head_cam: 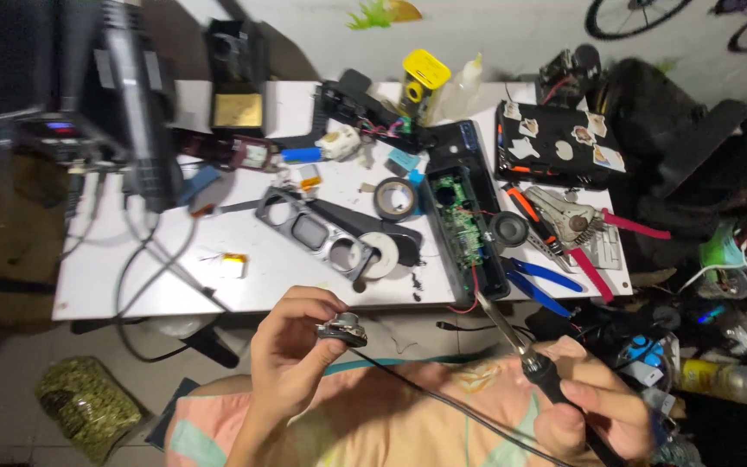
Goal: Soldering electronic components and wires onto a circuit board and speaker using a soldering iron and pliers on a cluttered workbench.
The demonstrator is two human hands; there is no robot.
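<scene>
Right hand (594,411) holds soldering iron (520,346) tip pointing roughly up-left.

Setting: home electronics-repair workshop | Evidence: white worktop (131,285) crowded with an opened circuit board (462,227), tape rolls (395,198), blue-handled pliers (545,281) near its right edge | Surroundings: soldering iron (512,342) in hand, bicycle wheels (633,13) by the wall, tiled floor (10,406)
</scene>
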